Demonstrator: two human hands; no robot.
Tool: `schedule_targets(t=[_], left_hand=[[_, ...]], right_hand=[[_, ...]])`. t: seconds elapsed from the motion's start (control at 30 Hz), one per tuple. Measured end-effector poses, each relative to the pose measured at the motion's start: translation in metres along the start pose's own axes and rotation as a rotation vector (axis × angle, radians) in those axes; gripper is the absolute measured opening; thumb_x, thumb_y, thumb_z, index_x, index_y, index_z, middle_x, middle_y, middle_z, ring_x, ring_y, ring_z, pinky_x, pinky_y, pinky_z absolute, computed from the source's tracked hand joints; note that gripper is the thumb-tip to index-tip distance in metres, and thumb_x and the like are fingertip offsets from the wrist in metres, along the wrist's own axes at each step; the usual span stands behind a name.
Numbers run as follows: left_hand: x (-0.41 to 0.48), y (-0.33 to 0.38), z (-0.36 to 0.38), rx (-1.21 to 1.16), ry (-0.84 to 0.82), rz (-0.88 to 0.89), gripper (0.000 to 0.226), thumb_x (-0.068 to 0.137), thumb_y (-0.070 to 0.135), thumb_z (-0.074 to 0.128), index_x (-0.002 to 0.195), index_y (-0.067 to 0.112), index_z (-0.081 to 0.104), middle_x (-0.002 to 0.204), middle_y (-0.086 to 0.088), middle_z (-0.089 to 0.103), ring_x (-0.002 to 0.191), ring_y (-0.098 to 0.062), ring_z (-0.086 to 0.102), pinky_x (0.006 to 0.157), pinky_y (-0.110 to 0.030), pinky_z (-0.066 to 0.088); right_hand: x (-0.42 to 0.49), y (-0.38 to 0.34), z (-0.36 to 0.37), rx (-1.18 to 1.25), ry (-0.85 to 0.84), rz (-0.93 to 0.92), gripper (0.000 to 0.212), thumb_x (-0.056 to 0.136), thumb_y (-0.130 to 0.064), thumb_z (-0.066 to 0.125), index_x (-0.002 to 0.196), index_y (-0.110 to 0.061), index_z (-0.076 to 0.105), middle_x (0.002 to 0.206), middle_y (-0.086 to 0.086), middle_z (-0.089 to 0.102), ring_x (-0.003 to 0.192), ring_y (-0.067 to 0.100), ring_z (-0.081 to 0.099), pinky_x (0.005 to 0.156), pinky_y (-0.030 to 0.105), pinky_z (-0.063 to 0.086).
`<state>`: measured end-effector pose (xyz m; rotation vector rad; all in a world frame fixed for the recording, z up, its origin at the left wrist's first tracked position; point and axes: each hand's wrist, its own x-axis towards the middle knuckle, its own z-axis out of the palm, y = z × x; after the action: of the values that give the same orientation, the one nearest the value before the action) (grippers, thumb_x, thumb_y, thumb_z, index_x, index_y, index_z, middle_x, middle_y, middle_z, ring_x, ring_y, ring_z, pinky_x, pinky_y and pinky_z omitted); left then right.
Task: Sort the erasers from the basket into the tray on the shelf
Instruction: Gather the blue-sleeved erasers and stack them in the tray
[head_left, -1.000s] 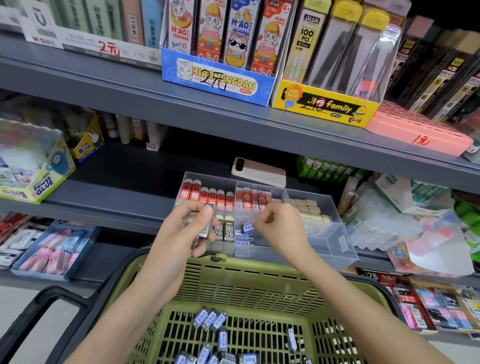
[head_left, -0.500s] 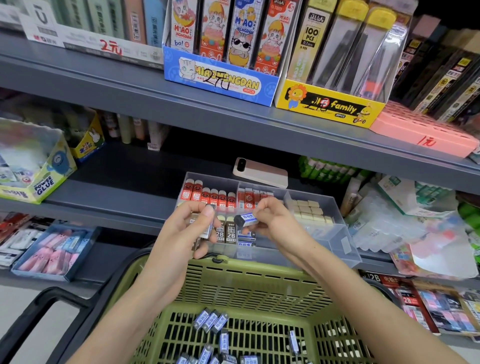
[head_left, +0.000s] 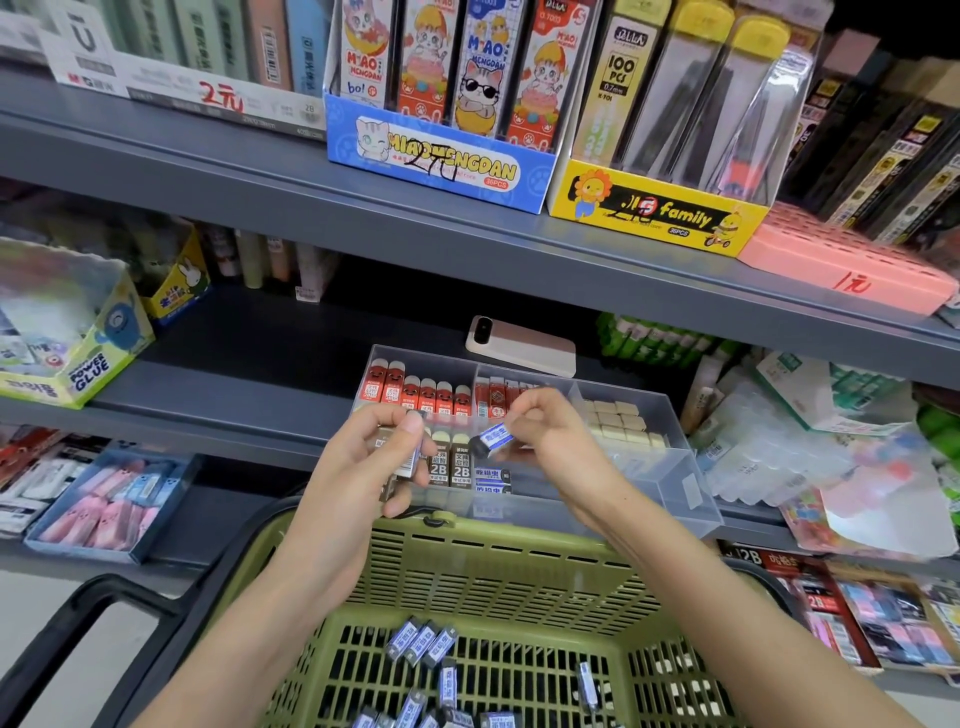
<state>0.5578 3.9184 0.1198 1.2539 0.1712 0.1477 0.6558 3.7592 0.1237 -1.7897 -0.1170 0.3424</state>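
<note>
The right hand (head_left: 550, 431) pinches one blue eraser (head_left: 494, 437) between thumb and fingertips, above the front middle compartment of the tray (head_left: 675, 499). A second ago this hand sat lower, fingers pointing down into the tray. It has since lifted a little and turned the eraser toward 9 o'clock, facing the left hand (head_left: 363, 467). The left hand is curled round a small stack (head_left: 408, 460) of what look like erasers, just over the tray's front left, much as before. At 6 o'clock of the pinched eraser, blue ones (head_left: 492, 480) already lie in the tray. The eraser is not yet down, and I judge it is being lined up to join them. The tray stands on the shelf (head_left: 234, 400), at 12 o'clock of the basket (head_left: 519, 561), where many loose erasers (head_left: 421, 642) wait.
</note>
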Motion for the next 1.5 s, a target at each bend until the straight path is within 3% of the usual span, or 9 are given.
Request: schedule_targets(t=[0.2, 0.43, 0.6, 0.83, 1.1, 1.2, 1.3, 1.43, 1.5], left_hand=[[0.0, 0.0, 0.001, -0.007, 0.032, 0.003, 0.03, 0.073, 0.046, 0.062, 0.082, 0.018, 0.065, 0.079, 0.002, 0.064, 0.064, -0.015, 0.048, 0.046, -0.017, 0.034], [-0.002, 0.001, -0.001, 0.021, 0.017, 0.042, 0.031, 0.071, 0.053, 0.073, 0.085, 0.026, 0.069, 0.087, -0.01, 0.055, 0.063, -0.016, 0.032, 0.045, -0.016, 0.029], [-0.001, 0.001, -0.001, -0.02, 0.001, 0.043, 0.034, 0.064, 0.055, 0.077, 0.084, 0.028, 0.071, 0.085, -0.01, 0.053, 0.057, -0.011, 0.03, 0.044, -0.017, 0.026], [0.0, 0.0, 0.002, -0.033, 0.004, 0.047, 0.032, 0.063, 0.052, 0.071, 0.084, 0.028, 0.073, 0.068, 0.005, 0.055, 0.052, -0.003, 0.04, 0.042, -0.015, 0.028], [-0.003, -0.001, 0.005, -0.009, 0.007, 0.039, 0.036, 0.064, 0.049, 0.072, 0.087, 0.022, 0.072, 0.071, -0.004, 0.06, 0.06, -0.007, 0.052, 0.04, -0.015, 0.029], [-0.005, -0.001, 0.006, -0.006, 0.029, 0.024, 0.036, 0.066, 0.046, 0.071, 0.091, 0.02, 0.071, 0.072, -0.006, 0.062, 0.062, -0.012, 0.05, 0.039, -0.015, 0.029], [-0.009, -0.002, 0.008, -0.001, 0.018, 0.013, 0.032, 0.065, 0.047, 0.073, 0.088, 0.025, 0.072, 0.066, -0.005, 0.062, 0.058, -0.01, 0.049, 0.039, -0.016, 0.029], [-0.011, -0.001, 0.014, 0.006, 0.012, 0.01, 0.028, 0.065, 0.043, 0.073, 0.089, 0.029, 0.073, 0.069, 0.0, 0.063, 0.058, -0.007, 0.055, 0.039, -0.015, 0.03], [-0.011, 0.001, 0.021, 0.03, -0.008, 0.028, 0.026, 0.065, 0.043, 0.073, 0.089, 0.033, 0.073, 0.075, 0.002, 0.064, 0.061, -0.009, 0.054, 0.04, -0.016, 0.031]], right_hand=[[-0.006, 0.012, -0.012, -0.269, 0.396, -0.037, 0.017, 0.086, -0.003, 0.056, 0.071, -0.013, 0.052, 0.061, 0.003, 0.064, 0.05, 0.016, 0.065, 0.052, 0.031, 0.053], [0.0, 0.016, 0.004, -0.323, 0.336, 0.04, 0.03, 0.084, 0.004, 0.051, 0.059, -0.012, 0.049, 0.061, 0.006, 0.061, 0.062, 0.022, 0.07, 0.07, 0.041, 0.058], [0.005, 0.01, 0.01, -0.757, 0.277, -0.04, 0.022, 0.081, -0.002, 0.053, 0.063, -0.013, 0.057, 0.074, 0.009, 0.069, 0.076, 0.025, 0.067, 0.072, 0.033, 0.054], [0.009, 0.013, 0.01, -1.024, 0.206, -0.109, 0.021, 0.079, -0.004, 0.059, 0.06, -0.012, 0.062, 0.075, 0.006, 0.07, 0.08, 0.021, 0.065, 0.102, 0.034, 0.039], [0.015, 0.01, 0.016, -1.232, 0.167, -0.094, 0.011, 0.082, -0.006, 0.057, 0.085, -0.009, 0.067, 0.082, 0.006, 0.065, 0.085, 0.023, 0.063, 0.087, 0.031, 0.044], [0.011, 0.006, 0.01, -1.192, 0.142, -0.037, 0.013, 0.082, -0.006, 0.051, 0.076, -0.012, 0.062, 0.074, 0.006, 0.055, 0.073, 0.023, 0.053, 0.066, 0.025, 0.043], [-0.001, -0.004, -0.001, -1.003, 0.108, -0.059, 0.023, 0.087, -0.011, 0.049, 0.071, -0.01, 0.066, 0.071, 0.004, 0.063, 0.069, 0.02, 0.055, 0.062, 0.026, 0.044], [-0.037, -0.028, -0.008, -0.081, -0.152, 0.039, 0.028, 0.095, -0.03, 0.051, 0.077, -0.014, 0.065, 0.062, 0.004, 0.067, 0.055, 0.014, 0.061, 0.047, 0.025, 0.05], [-0.053, -0.032, -0.01, 0.12, -0.243, 0.075, 0.021, 0.091, -0.029, 0.058, 0.083, -0.012, 0.067, 0.066, 0.008, 0.069, 0.056, 0.014, 0.064, 0.05, 0.021, 0.053]])
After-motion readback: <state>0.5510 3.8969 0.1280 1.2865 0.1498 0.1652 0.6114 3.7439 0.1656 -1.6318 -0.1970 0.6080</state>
